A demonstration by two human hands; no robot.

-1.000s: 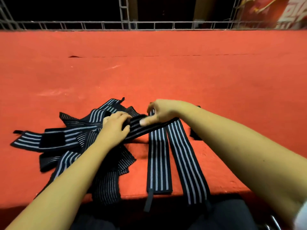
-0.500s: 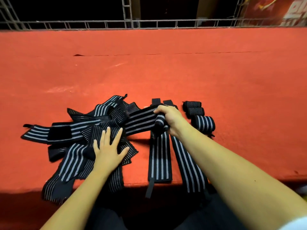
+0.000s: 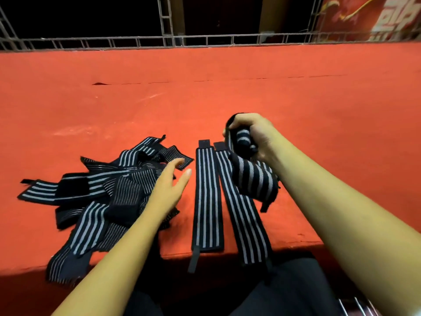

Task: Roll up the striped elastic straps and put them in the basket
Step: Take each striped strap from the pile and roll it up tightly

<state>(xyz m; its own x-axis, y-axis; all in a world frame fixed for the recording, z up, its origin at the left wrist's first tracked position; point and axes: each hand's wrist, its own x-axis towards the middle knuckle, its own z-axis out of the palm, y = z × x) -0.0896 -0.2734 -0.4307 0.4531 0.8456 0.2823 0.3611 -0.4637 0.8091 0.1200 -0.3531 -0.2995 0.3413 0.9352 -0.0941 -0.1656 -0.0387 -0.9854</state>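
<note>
My right hand [image 3: 255,135] is raised above the red surface and grips a black strap with grey stripes [image 3: 250,176], whose loose end hangs down in a fold. Two more striped straps lie flat side by side in front of me, one on the left [image 3: 207,197] and one on the right [image 3: 243,222], their near ends drooping over the edge. A tangled pile of striped straps [image 3: 109,192] lies to the left. My left hand [image 3: 169,185] hovers with straight fingers over the pile's right edge and holds nothing. No basket shows.
The red carpeted platform [image 3: 227,96] stretches far ahead to a metal truss rail [image 3: 205,39]. Its near edge drops off just before my dark-clothed legs [image 3: 284,290]. A metal object [image 3: 357,306] peeks in at the bottom right.
My right hand has pulled one strap out of the pile and lifted it up to the right. My left hand has left the pile and moved right, fingers spread.
</note>
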